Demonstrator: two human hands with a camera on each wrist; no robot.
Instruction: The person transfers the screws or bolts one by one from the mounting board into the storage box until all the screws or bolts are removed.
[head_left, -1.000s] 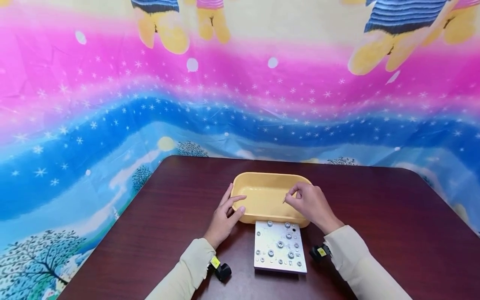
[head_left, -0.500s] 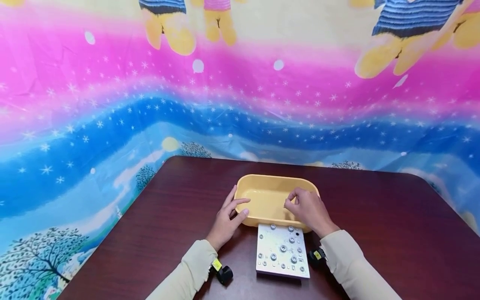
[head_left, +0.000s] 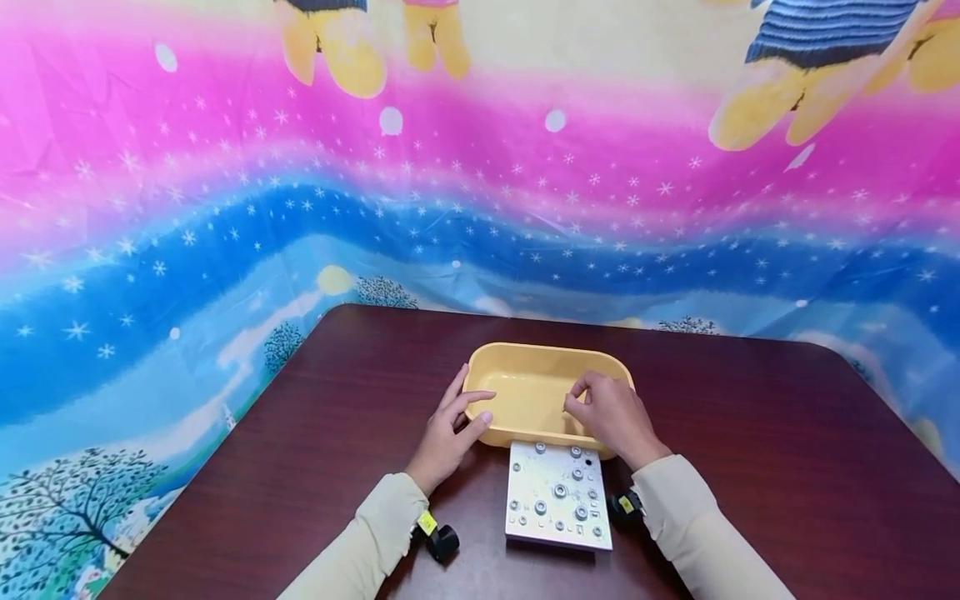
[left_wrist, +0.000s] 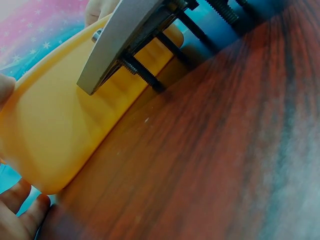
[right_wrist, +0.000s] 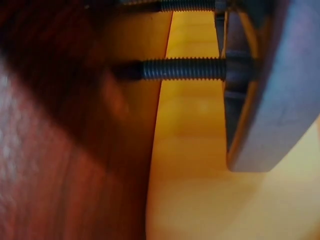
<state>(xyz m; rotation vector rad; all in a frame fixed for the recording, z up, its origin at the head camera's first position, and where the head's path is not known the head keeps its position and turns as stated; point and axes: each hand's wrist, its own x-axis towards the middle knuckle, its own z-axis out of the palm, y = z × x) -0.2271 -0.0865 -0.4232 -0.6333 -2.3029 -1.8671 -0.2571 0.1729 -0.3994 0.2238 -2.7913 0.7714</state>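
My left hand (head_left: 442,437) grips the left end of a yellow plastic tub (head_left: 540,353), thumb at the near rim and index finger reaching over the inside. In the left wrist view its fingertips (left_wrist: 35,210) press against the tub's outer wall. Over the tub's right half, my right hand (head_left: 615,417) pinches a thin, dark little piece between thumb and index finger; only its tip shows, so I cannot tell its kind. Right in front of the tub is a silvery metal plate (head_left: 536,479) with several socket-head bolts (head_left: 560,492) set in it.
Threaded bolt shanks (right_wrist: 185,69) stick out below the plate, whose underside is raised above the dark red-brown table (head_left: 360,375). The plate's far edge overlaps the tub's near wall. A printed cloth backdrop (head_left: 480,208) hangs behind the table.
My right hand has moved slightly left and down over the tub, still pinching the small piece. The left hand keeps its hold; the whole view has shifted a little.
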